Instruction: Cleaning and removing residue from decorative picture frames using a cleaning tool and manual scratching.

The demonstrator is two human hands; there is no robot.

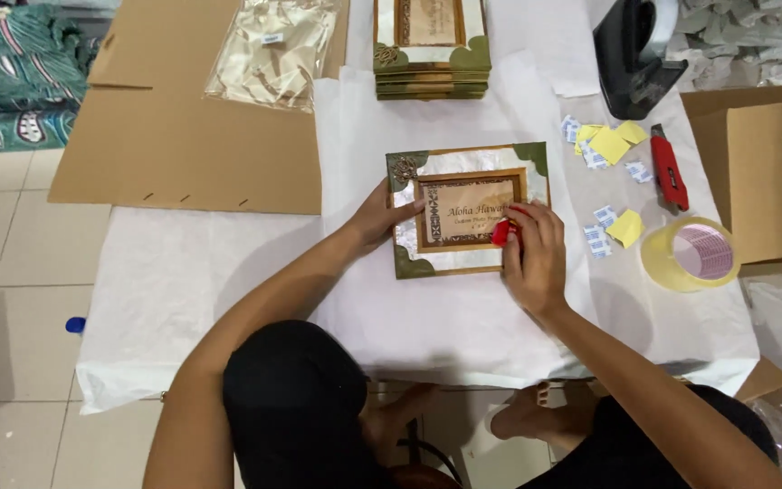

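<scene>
Left hand spread flat on picture frame, right hand pinching small red object against frame

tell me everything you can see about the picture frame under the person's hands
The picture frame is rectangular and lies flat, slightly tilted, on white paper sheeting. Its wide border looks pearly silver-white with green corner pieces, one bearing a bronze-looking ornament, and an inner wood-coloured moulding surrounds a tan printed insert. The left hand steadies its left edge, thumb on the inner moulding. The right hand rests on its right side, fingers pressing a small red object against it. It looks intact.
</scene>
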